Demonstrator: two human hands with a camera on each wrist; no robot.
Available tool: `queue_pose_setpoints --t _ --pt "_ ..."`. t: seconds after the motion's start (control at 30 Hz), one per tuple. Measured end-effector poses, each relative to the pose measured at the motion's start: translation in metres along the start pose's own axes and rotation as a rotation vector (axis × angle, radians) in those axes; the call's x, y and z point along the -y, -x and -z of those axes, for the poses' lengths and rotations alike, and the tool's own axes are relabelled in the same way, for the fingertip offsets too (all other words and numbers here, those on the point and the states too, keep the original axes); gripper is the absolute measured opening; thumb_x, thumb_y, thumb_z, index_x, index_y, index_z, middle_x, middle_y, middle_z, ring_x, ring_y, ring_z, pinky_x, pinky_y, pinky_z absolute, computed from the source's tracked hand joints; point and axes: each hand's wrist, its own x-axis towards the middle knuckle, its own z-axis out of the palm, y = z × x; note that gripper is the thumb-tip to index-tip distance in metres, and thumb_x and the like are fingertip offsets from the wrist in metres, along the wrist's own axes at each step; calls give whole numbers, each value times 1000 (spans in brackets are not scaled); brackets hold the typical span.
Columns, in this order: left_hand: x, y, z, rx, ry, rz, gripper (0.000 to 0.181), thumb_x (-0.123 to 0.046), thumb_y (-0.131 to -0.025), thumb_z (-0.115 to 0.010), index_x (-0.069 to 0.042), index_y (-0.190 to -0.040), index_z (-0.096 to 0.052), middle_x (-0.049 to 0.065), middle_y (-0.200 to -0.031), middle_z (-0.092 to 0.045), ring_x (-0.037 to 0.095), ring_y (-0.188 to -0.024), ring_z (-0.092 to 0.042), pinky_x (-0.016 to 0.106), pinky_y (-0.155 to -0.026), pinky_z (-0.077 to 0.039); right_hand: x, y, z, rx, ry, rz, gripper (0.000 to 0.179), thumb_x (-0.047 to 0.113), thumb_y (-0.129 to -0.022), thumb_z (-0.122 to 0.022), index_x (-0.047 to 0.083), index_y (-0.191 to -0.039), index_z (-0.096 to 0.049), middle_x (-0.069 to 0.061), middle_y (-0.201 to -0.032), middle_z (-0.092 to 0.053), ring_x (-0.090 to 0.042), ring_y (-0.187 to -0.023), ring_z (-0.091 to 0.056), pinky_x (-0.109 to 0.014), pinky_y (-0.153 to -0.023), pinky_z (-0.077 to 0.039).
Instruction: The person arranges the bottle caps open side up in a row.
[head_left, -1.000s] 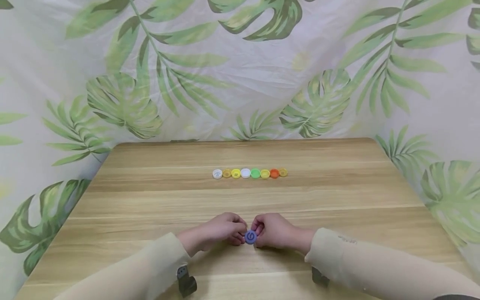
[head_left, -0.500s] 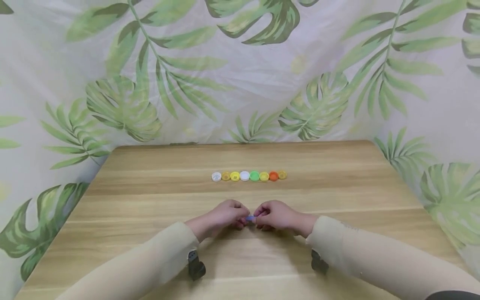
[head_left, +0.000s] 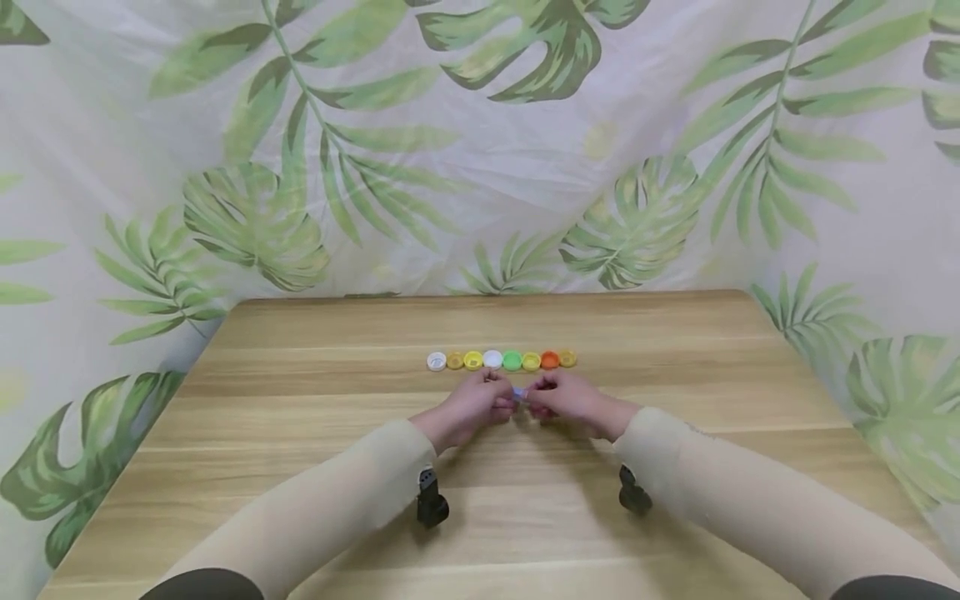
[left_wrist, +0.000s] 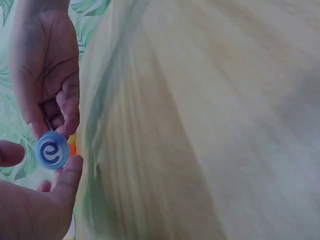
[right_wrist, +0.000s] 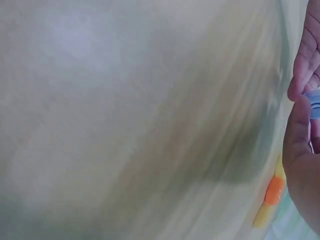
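1. The light wooden table (head_left: 300, 433) filled the head view, its near edge cut off by the frame, a leaf-print white cloth backdrop (head_left: 480, 167) hanging behind it.
2. Both beige sleeves (head_left: 315, 517) ran in from below; a small black wrist-camera mount (head_left: 431, 504) showed under the left one.
3. The left hand (head_left: 474, 405) and right hand (head_left: 572, 401) met at mid-table, just in front of the row of eight small plastic bottle caps (head_left: 501, 360) in white, yellow, green and orange.
4. The small round blue plastic cap with a white swirl mark (left_wrist: 51, 150) sat pinched between fingertips of both hands, raised off the table. From the head view only a sliver of it showed.
5. The right-wrist view was heavily blurred: just a cut-off edge of the blue cap, and orange and yellow smears of the row.
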Motion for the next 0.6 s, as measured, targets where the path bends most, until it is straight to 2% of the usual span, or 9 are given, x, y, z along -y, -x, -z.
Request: queue_pose_setpoints --t 0.1,0.3,0.5,0.6 --pt "-4 -6 -5 -16 47 -32 13 -4 -101 -50 0 -113 -45 18 -115 -55 32 -110 -62 44 -103 -53 3 -3 7 -37 -33 23 14 4 -102 -60 -9 -108 -61 -9 -90 -63 -16 -80 -60 -31 -77 -57" --pt "-12 -18 -18 -24 62 -90 12 -5 -101 -49 1 -111 -50 12 -109 -56 20 -95 -60 42 -99 -55 8 -9 23 -115 -97 49 17 0 -101 -57 -13 -113 -58 -12 -97 -65 -15 -82 -62 -35 -84 -60" --pt "-24 -32 -32 -10 97 -98 30 -4 -101 -48 13 -124 -54 11 -110 -59 17 -95 -57 40 -102 -52 10 -19 37 -217 -66 49 14 -3 -100 -57 -9 -112 -58 -12 -96 -64 -16 -80 -64 -34 -80 -61" --pt "-28 -36 -40 -8 96 -94 31 -5 -100 -48 13 -123 -58 7 -105 -59 16 -94 -56 38 -101 -52 9 -22 44 -239 -23 52 15 -3 -100 -55 -11 -114 -57 -14 -98 -65 -17 -80 -65 -33 -79 -61"
